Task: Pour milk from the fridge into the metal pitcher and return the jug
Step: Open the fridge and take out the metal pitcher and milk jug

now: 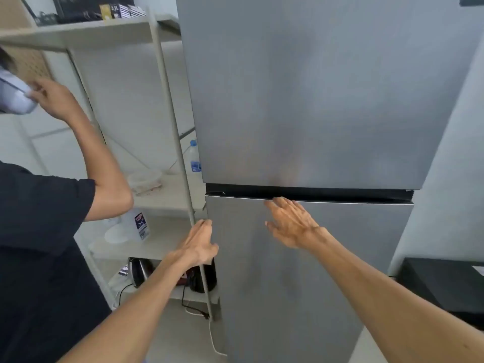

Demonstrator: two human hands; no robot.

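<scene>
A tall grey two-door fridge (314,100) fills the middle of the view, both doors closed. My right hand (290,221) lies flat on the lower door (301,271), fingertips at the dark gap under the upper door. My left hand (200,244) is at the lower door's left edge, fingers straight along it, holding nothing. Neither a milk jug nor a metal pitcher can be seen.
A pale metal shelf rack (167,100) stands left of the fridge with a water bottle (194,157), a white jug (138,224) and a black kettle (140,273). Another person (39,244) in a dark shirt stands at the left. A black appliance (445,284) sits at the right.
</scene>
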